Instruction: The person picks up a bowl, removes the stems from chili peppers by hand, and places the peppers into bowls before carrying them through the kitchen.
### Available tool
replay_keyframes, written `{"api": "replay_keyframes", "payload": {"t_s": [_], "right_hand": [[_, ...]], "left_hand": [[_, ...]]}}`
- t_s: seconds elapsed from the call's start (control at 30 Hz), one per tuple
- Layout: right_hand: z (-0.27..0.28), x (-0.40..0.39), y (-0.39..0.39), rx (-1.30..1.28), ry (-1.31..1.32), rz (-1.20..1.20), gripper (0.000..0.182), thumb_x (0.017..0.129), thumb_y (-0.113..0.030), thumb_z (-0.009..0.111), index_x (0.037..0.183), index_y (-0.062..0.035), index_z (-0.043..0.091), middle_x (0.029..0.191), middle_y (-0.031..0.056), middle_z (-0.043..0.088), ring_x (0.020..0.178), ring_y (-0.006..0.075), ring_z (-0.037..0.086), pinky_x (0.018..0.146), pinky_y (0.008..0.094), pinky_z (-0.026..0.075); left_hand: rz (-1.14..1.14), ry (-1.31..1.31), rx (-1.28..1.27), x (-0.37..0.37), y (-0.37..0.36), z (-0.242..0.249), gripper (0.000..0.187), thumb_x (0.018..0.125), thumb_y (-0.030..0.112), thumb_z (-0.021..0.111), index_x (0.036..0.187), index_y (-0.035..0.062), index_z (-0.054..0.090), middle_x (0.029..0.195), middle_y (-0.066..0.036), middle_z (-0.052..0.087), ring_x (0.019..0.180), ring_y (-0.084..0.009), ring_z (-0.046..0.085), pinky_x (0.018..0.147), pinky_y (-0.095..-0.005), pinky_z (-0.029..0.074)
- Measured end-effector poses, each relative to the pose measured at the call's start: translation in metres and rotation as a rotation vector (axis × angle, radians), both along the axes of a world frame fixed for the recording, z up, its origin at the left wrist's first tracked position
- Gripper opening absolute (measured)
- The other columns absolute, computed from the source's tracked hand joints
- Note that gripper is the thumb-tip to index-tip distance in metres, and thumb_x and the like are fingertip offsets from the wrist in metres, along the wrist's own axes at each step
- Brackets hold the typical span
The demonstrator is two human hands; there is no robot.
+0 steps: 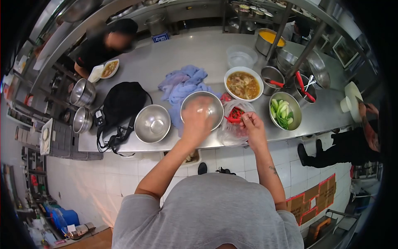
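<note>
My left hand (197,120) is over a steel bowl (212,108), and its fingers are smeared by motion. What it holds, if anything, does not show. My right hand (253,124) is closed with thumb and fingers pinched at the edge of a clear plastic bag (233,135). Red chillies (234,115) lie in the mouth of this bag. To the left stands a second steel bowl (152,123), with nothing seen inside. A steel bowl of green vegetables (282,111) is right of my right hand. Behind the bag is a white bowl of soup (243,85).
A crumpled blue cloth (184,83) and a black bag (124,106) lie on the steel counter (166,54). Pots with red-handled utensils (302,85) stand at the right, near a shelf post. One person (110,41) leans in at far left; another (352,145) stands at right.
</note>
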State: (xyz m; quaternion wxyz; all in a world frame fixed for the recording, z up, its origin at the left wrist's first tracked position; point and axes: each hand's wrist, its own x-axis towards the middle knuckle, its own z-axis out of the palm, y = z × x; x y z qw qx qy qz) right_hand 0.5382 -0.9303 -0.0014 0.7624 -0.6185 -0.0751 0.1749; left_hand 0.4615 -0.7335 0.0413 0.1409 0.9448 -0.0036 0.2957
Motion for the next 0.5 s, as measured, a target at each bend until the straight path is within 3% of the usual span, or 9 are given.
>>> {"api": "replay_keyframes", "payload": {"t_s": [0.03,0.13,0.23,0.5], "right_hand": [[0.002,-0.002,0.004,0.012,0.013,0.023,0.013,0.092,-0.016,0.053,0.093,-0.0033,0.054,0.078,-0.0003,0.055,0.066,0.0061,0.050,0.061,0.0201,0.043],[0.011,-0.014,0.018,0.152,0.100,0.054,0.011,0.092,-0.015,0.053,0.094,-0.0037,0.054,0.080,-0.0004,0.055,0.067,0.0062,0.050,0.061,0.0207,0.043],[0.004,-0.015,0.024,0.305,0.168,0.065,0.008,0.091,-0.011,0.053,0.093,-0.0035,0.054,0.082,0.0002,0.054,0.067,0.0069,0.049,0.062,0.0218,0.043],[-0.010,-0.010,0.021,0.498,0.358,0.274,0.004,0.091,-0.008,0.051,0.090,-0.0037,0.053,0.083,0.0011,0.054,0.067,0.0081,0.049,0.064,0.0231,0.043]], "left_hand": [[-0.195,-0.011,-0.055,0.000,-0.010,0.001,0.038,0.077,0.014,0.063,0.112,0.0047,0.053,0.111,-0.015,0.051,0.092,-0.0290,0.054,0.081,-0.0374,0.036],[-0.334,0.135,-0.141,0.003,-0.028,-0.016,0.023,0.078,0.010,0.061,0.100,0.0034,0.058,0.093,-0.010,0.056,0.084,-0.0270,0.053,0.073,-0.0380,0.036],[-0.377,0.034,-0.202,0.003,-0.029,-0.030,0.014,0.078,0.006,0.060,0.092,0.0033,0.058,0.079,-0.007,0.054,0.078,-0.0256,0.051,0.069,-0.0361,0.035],[-0.426,-0.013,-0.124,-0.004,-0.018,-0.022,0.021,0.072,-0.001,0.058,0.093,0.0032,0.057,0.078,-0.008,0.053,0.074,-0.0237,0.050,0.067,-0.0346,0.035]]}}
